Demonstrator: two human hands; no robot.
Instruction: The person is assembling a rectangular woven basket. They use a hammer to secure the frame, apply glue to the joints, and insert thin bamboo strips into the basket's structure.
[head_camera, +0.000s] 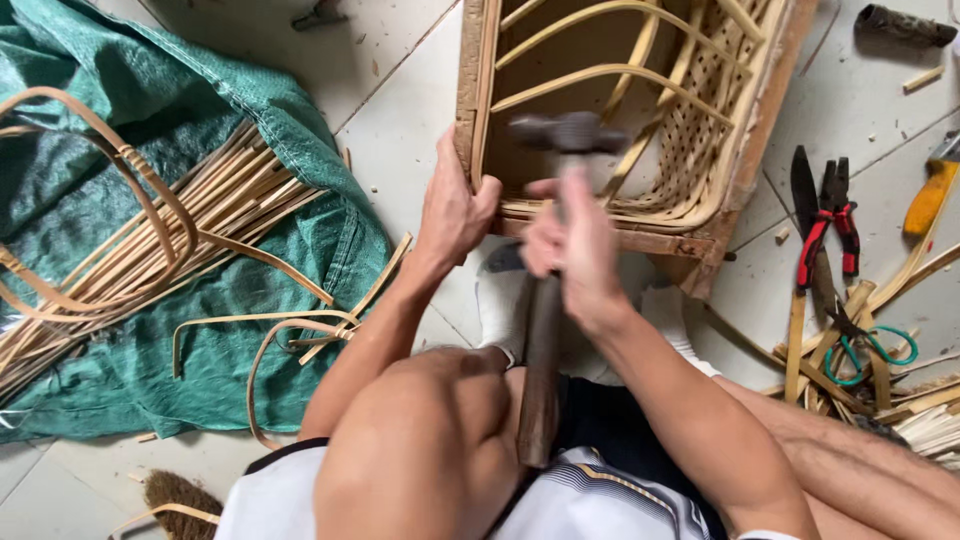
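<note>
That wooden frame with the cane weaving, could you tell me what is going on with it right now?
A person sits on the tiled floor with a wooden frame of woven cane in front of them. The left hand grips the frame's corner, while the right hand holds a hammer, its head blurred beside the frame. Loose cane strips lie on a green tarp to the left; red-handled pliers and more tools lie on the right.

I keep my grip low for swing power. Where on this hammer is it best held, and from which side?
Judging by its pose, grip the dark wooden handle lower down, from the right side. The right hand sits high near the blurred head, while the left hand steadies the wooden frame, blocking the left.
</note>
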